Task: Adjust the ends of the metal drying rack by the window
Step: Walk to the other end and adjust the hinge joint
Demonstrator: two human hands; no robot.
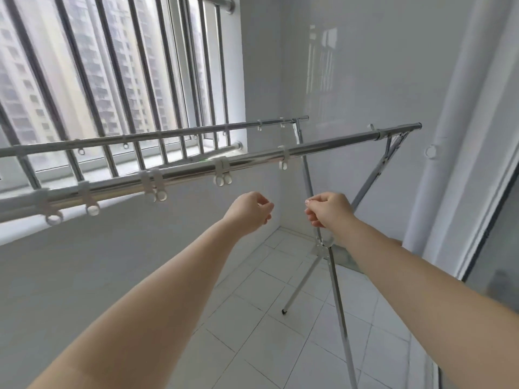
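A metal drying rack stands by the window. Its near rail [323, 146] runs from the lower left up to an end cap [419, 125] at the right, and its far rail [168, 133] runs parallel behind. Crossed legs [323, 248] hold up the right end. White plastic clips [223, 172] hang along the near rail. My left hand [250, 210] and my right hand [328, 209] hover below the near rail, both with fingers loosely curled, holding nothing and apart from the rack.
A barred window [118, 80] with a sill fills the upper left. White walls close the corner behind the rack. A white pipe [443, 164] and a glass door frame [494, 214] stand at the right. The floor [266, 346] is white tile.
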